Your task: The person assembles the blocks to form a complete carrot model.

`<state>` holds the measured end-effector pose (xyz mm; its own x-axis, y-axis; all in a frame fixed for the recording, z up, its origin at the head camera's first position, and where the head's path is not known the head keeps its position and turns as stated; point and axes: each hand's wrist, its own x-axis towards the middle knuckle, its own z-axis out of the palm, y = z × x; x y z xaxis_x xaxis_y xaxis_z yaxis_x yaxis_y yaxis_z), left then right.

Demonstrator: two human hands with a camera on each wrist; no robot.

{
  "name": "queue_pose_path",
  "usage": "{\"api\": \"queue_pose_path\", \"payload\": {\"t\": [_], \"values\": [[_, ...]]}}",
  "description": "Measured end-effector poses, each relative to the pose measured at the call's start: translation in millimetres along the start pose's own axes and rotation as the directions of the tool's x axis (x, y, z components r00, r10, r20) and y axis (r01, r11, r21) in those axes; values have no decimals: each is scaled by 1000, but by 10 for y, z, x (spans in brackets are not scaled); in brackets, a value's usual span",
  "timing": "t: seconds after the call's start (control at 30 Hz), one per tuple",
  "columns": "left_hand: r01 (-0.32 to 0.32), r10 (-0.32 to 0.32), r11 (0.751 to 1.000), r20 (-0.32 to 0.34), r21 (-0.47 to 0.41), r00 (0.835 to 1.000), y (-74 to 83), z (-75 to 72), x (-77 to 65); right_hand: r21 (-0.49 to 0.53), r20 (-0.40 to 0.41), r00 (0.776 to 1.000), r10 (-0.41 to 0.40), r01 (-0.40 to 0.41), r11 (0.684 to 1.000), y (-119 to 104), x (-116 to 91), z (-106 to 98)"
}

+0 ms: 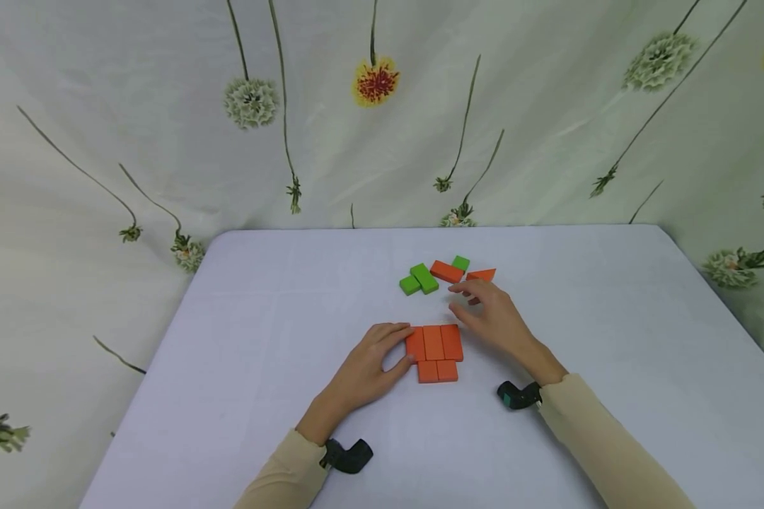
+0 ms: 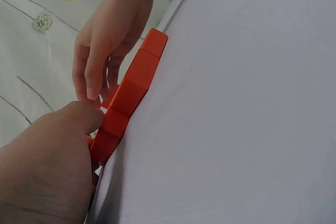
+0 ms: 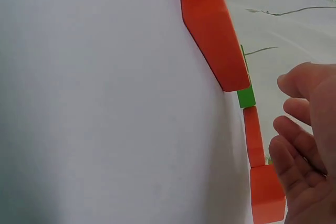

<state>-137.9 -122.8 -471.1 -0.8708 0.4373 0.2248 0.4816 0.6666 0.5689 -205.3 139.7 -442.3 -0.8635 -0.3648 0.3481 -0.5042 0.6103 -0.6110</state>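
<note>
Three upright orange blocks (image 1: 433,343) lie side by side on the table, with two shorter orange blocks (image 1: 448,371) against their near edge. My left hand (image 1: 366,366) pinches the leftmost orange block (image 1: 415,345), index finger at its far end and thumb at its near end. To the right of this group, my right hand (image 1: 493,318) hovers with loosely bent fingers, thumb apart from them and nothing in between. Its fingertips are close to an orange triangular block (image 1: 484,274). In the right wrist view, that hand's palm and fingers (image 3: 299,140) show beside the row of blocks.
Beyond the hands lie another orange block (image 1: 446,271) and several green blocks (image 1: 425,278). A white cloth covers the table (image 1: 280,297), and a flower-patterned curtain (image 1: 331,155) hangs behind its far edge. Each wrist wears a black camera (image 1: 350,457).
</note>
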Motion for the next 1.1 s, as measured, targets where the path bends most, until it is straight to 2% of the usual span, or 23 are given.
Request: {"api": "queue_pose_path", "payload": {"t": [0.6, 1.1], "values": [[-14, 14, 1000, -7, 0, 1000, 10, -12, -1, -82, 30, 987, 161, -158, 984, 147, 244, 43], [-23, 23, 1000, -18, -4, 1000, -9, 11, -5, -121, -29, 974, 224, -226, 967, 138, 258, 57]]}}
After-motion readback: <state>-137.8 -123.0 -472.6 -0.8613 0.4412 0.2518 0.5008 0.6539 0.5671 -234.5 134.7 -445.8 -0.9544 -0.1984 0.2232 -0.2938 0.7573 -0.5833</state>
